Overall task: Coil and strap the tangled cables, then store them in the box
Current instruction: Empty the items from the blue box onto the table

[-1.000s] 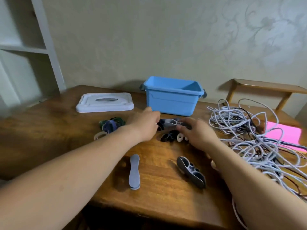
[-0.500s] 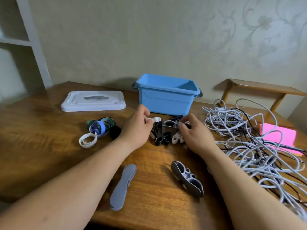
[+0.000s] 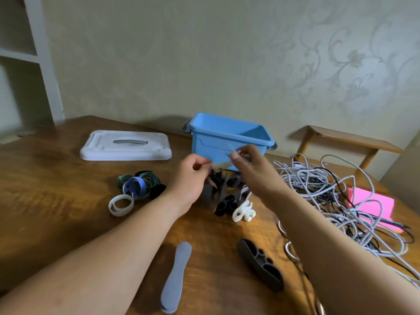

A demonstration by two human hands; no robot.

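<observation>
**Freeing a single strap before coiling.** Both hands are poised just in front of the blue box (image 3: pixel 227 142), which stands open on the table (image 3: pixel 56 201). The left hand (image 3: pixel 193 176), fingers curled, pinches one end of a pale strap (image 3: pixel 219 165). The right hand (image 3: pixel 250 169) pinches the other end between thumb and fingertips, so the strap spans the gap between them. The strap is blurred, and its fastening cannot be made out. Under the hands, in front of the box, lies the heap of black and white straps (image 3: pixel 225 204). The tangled cables (image 3: pixel 329 194) lie loose to the right of the box, none coiled, and no cable shows in the visible part of the box's inside; the task is judged to be at its start. The white lid (image 3: pixel 125 145) lies to the left of the box. To do this step well, draw the strap out straight and check that no neighbour from the heap clings to it. Then lay it flat and open near the cables, where one hand can reach it while the other holds a finished coil.
</observation>
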